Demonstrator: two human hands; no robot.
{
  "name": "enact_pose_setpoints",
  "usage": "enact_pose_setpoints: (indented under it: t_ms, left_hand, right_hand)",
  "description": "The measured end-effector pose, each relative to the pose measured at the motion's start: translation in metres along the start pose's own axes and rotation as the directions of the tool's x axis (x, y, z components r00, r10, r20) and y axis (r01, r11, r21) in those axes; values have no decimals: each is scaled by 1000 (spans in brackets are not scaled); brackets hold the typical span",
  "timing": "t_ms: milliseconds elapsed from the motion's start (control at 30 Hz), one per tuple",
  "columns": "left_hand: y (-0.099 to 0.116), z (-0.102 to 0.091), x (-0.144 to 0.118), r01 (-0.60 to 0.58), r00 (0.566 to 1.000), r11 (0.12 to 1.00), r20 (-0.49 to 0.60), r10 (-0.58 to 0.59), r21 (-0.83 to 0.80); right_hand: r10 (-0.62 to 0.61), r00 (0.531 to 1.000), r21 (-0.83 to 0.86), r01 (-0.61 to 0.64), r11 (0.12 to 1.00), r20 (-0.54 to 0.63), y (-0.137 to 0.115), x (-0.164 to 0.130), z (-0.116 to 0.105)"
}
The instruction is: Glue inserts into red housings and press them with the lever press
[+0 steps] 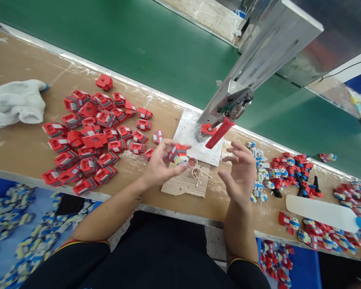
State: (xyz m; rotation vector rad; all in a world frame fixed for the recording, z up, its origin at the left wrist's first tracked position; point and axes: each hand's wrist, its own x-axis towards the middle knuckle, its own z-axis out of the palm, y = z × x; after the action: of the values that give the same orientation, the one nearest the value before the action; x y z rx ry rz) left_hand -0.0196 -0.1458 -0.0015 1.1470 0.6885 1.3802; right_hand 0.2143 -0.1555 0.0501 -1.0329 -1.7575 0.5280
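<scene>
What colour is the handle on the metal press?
Red handle, clearest in the head view.

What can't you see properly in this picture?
- Head view: the toy piece in the left hand is partly covered by the fingers.
- The palm of the right hand faces away; it seems to hold nothing.
- The red part under the press is partly hidden by the red handle.
- The little cups are too small to tell what is inside.
- The white cloth is cut off by the left edge.
</scene>
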Motion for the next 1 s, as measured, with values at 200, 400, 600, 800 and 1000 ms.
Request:
enact_pose_setpoints:
  t_ms: [200,400,600,800,1000]
  left_hand:
    - [1,-18,24,9,967,976,-246,-63,-217]
    - [1,-20,24,71,960,937,-231,-157,-342]
    - [-4,-22,22,24,963,961,-250,-96,-275]
    - [-9,-27,20,33,982,988,-180,-61,-150]
    - [-13,-26,23,0,982,1000,-190,-5,-28]
  right_hand:
    - [-80,831,174,-21,984,551,11,55,-27]
    - [-448,863,486,296,822,233,-48,130,-55]
    - [-254,939,92,282,955,-233,-20,125,-31]
    - [237,958,-130,-259,957,-163,78,58,30]
    - [372,928,-59,-371,927,4,110,66,8]
